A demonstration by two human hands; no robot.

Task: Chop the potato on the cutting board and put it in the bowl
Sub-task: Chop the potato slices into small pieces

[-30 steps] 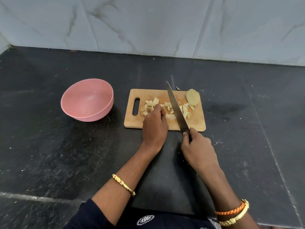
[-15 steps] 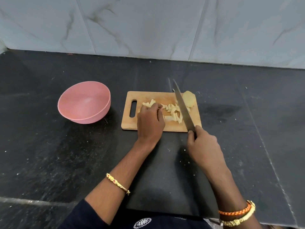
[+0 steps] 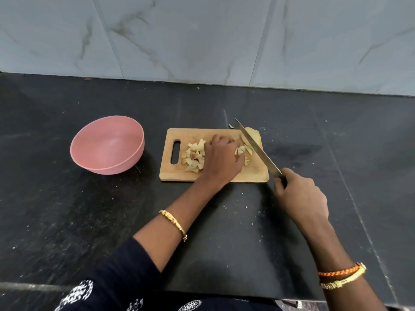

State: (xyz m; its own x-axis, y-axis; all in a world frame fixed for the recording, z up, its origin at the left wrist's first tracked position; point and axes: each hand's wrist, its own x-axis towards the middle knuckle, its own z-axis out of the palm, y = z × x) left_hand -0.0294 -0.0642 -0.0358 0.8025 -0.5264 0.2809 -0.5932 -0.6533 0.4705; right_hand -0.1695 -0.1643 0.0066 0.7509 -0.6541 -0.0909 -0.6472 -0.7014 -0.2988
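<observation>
Potato pieces [image 3: 195,155] lie heaped toward the cutting board's [image 3: 177,174] handle end, left hand [image 3: 221,158] curled over the rest to steady them. Right hand [image 3: 299,196], fingers wrapped round the handle, angles the knife [image 3: 256,147] at the uncut chunk [image 3: 252,135]; bowl [image 3: 107,145] waits left, nothing visible inside.

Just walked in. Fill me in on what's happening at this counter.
A person is chopping potato on a wooden cutting board on the dark counter. The right hand grips a knife, its blade angled over an uncut potato piece at the board's far right corner. The left hand rests on the board among the chopped potato pieces. The pink bowl to the left of the board has no potato in it yet.
</observation>
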